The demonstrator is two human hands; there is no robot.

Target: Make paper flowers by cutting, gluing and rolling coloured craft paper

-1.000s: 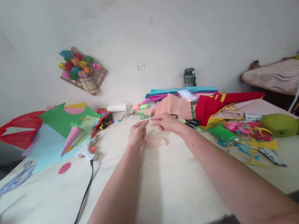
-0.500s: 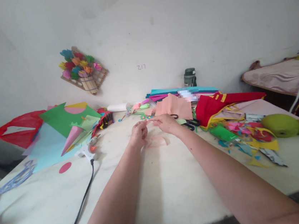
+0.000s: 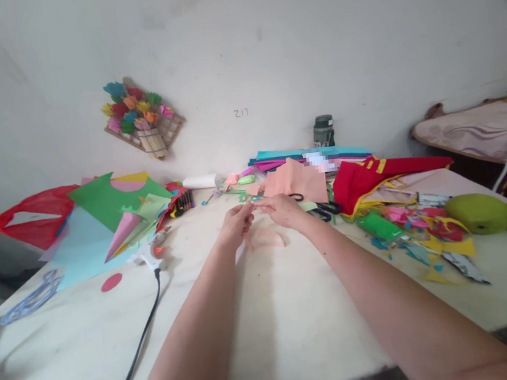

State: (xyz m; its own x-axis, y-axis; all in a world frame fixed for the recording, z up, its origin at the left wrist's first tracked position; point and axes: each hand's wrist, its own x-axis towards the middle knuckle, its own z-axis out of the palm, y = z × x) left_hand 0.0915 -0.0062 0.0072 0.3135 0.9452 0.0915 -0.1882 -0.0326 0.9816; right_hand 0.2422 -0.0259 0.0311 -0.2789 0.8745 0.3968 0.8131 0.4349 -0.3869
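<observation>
Over the middle of the table, my left hand (image 3: pixel 237 222) and my right hand (image 3: pixel 281 210) nearly meet at the fingertips. Both are closed in a pinch on a thin peach paper strip (image 3: pixel 268 241), whose loose end curls down onto the table below them. The short stretch between the fingertips is small and partly hidden. Just behind my right hand lie a folded peach paper sheet (image 3: pixel 298 183) and black-handled scissors (image 3: pixel 327 211). Small green flower-like pieces (image 3: pixel 244 197) sit beyond the fingertips.
On the left are a white glue gun (image 3: pixel 151 259) with a black cord, a pink paper cone (image 3: pixel 123 234), coloured sheets (image 3: pixel 100 207) and a red paper disc (image 3: pixel 111 282). On the right are red cloth (image 3: pixel 357 181), paper scraps (image 3: pixel 423 231) and green fruits (image 3: pixel 478 213). A bottle (image 3: pixel 323 131) stands behind.
My left fingers have shifted slightly and curl a little differently around the strip. My right hand stays nearly in place, and the whole view has moved a few pixels.
</observation>
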